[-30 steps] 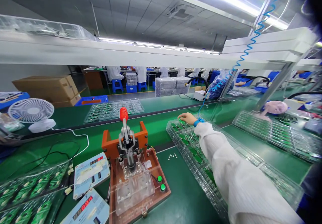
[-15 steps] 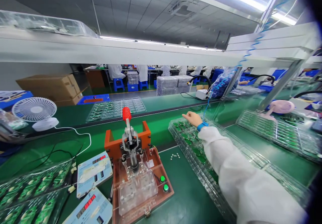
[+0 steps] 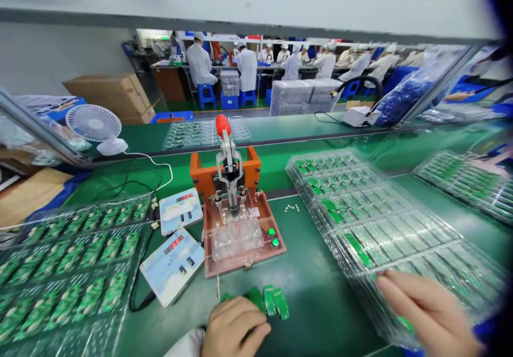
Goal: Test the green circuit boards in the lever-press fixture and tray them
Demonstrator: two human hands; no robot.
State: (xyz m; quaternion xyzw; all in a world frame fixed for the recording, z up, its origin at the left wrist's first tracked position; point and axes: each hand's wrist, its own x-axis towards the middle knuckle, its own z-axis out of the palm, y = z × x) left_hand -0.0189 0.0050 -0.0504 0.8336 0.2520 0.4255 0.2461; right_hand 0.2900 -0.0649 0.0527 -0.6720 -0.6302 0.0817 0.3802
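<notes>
My left hand (image 3: 236, 327) is low at the front of the bench, its fingers curled over green circuit boards (image 3: 256, 299) that stick out past its knuckles. Two more loose boards (image 3: 276, 302) lie just right of it. My right hand (image 3: 428, 309) is over the near part of a clear plastic tray stack (image 3: 336, 250), thumb and fingers pinched together; what is between them, if anything, is hidden. Green boards (image 3: 358, 250) sit in the tray's left slots. Behind my left hand stands a clamp fixture (image 3: 232, 212) with a red handle and clear plates.
Two blue-white meter boxes (image 3: 173, 266) with red digits stand left of the fixture. Further left lies a tray of circuit boards (image 3: 94, 247). Small white pieces (image 3: 292, 208) lie behind the fixture's right side. A white fan (image 3: 94, 124) stands back left; people in white sit beyond.
The view has tilted down. My right hand has come back from the tray's far end to its near part. My left hand and the loose boards have come into view.
</notes>
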